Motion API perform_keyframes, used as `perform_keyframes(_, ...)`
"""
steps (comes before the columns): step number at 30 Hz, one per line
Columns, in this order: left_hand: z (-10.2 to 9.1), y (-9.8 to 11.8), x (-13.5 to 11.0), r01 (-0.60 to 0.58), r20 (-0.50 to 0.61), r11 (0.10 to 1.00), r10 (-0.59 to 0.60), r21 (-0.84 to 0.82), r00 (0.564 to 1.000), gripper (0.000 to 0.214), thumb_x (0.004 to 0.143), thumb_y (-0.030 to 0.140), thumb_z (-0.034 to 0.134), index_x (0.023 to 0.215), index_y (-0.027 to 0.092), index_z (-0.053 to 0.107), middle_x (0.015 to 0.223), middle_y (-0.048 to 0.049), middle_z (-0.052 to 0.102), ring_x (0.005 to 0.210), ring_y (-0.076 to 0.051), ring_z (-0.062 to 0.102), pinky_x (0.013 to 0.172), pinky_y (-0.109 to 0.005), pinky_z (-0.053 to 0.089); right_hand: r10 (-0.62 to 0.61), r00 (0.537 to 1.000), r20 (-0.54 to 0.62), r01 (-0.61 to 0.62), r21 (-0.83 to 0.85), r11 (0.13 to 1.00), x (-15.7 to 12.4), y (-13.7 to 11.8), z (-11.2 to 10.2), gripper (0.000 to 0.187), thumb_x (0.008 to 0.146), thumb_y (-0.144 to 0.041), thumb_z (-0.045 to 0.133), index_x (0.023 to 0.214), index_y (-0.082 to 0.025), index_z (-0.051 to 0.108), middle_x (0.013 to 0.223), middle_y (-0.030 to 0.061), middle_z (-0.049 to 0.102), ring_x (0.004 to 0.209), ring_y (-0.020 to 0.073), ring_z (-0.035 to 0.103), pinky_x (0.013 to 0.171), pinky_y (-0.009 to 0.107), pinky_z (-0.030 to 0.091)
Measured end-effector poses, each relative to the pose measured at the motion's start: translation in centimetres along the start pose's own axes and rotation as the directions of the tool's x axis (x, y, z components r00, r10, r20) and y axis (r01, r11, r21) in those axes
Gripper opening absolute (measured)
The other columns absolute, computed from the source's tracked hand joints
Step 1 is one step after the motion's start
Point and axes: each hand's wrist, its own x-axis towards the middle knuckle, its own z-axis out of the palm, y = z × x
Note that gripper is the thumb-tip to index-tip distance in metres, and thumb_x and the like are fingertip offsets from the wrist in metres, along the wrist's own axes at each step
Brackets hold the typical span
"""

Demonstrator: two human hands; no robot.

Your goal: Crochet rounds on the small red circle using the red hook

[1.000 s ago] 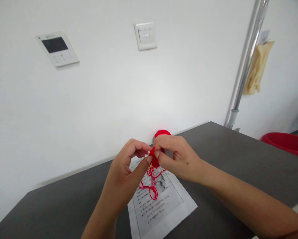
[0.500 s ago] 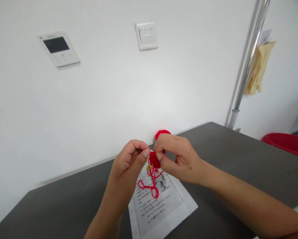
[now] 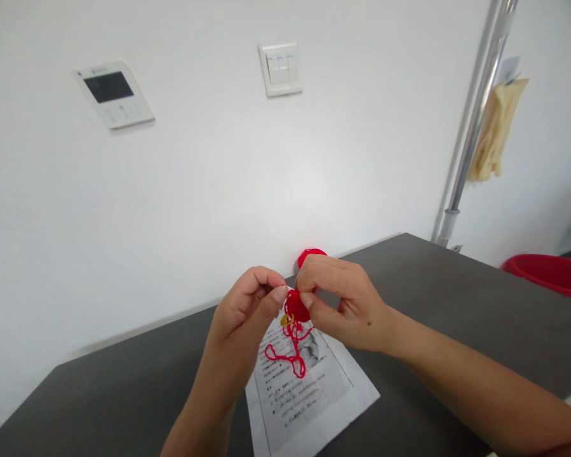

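A white wall (image 3: 194,178) fills most of the frame, with a dark grey table (image 3: 147,381) against it across the lower part. Near the lower centre, the right hand (image 3: 345,304) has its thumb and forefinger pinched on the upper edge of a red piece (image 3: 298,307). Just to its left, the left hand (image 3: 240,324) has thumb and forefinger tips pressed together; whether a strand lies between them I cannot tell. At the red piece's lower left sits a small yellow ring (image 3: 286,320). Below it, red yarn (image 3: 298,368) trails in loose loops over a printed sheet (image 3: 309,412) at bottom centre. Partly hidden behind the right hand is a red ball (image 3: 310,256) near the wall. Farther out come a switch (image 3: 280,70) at top centre, a panel (image 3: 116,95) at upper left, a metal pole (image 3: 476,120) and yellowish gloves (image 3: 497,133) at upper right, and a red tub (image 3: 547,273) at the right edge.
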Motion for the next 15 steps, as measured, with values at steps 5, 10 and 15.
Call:
perform_keyframes(5,-0.25,-0.56,0.11,-0.006,0.034,0.997,0.009,-0.071,0.999,0.012,0.087,0.029,0.067,0.08,0.02,0.065,0.073,0.002,0.06,0.067,-0.011,0.049,0.062,-0.022,0.042,-0.005,1.0,0.019,0.004,0.067,0.998,-0.07,0.21,0.0,0.018,0.078,-0.003,0.049,0.071,-0.02,0.049,0.067,-0.0013,0.052,0.063,0.0117,0.047,0.06,0.025,0.041)
perform_keyframes(10,-0.33,-0.9,0.21,0.011,0.047,0.992,-0.005,-0.127,0.999,0.012,0.087,0.029,0.069,0.08,0.02,0.067,0.072,0.0025,0.06,0.066,-0.01,0.05,0.062,-0.02,0.042,0.025,0.999,0.027,-0.029,0.136,0.99,-0.03,0.24,0.03,0.019,0.079,-0.002,0.048,0.071,-0.02,0.051,0.068,-0.0015,0.053,0.063,0.0114,0.05,0.06,0.025,0.043)
perform_keyframes(15,-0.33,-0.39,0.2,-0.006,0.075,0.995,0.014,-0.101,0.997,0.006,0.085,0.026,0.071,0.084,0.02,0.069,0.075,0.0016,0.064,0.069,-0.011,0.054,0.064,-0.021,0.045,0.038,0.999,0.011,-0.039,0.087,0.995,0.06,0.1,-0.04,0.019,0.079,-0.003,0.049,0.07,-0.02,0.05,0.066,-0.0025,0.053,0.062,0.0111,0.048,0.06,0.025,0.043)
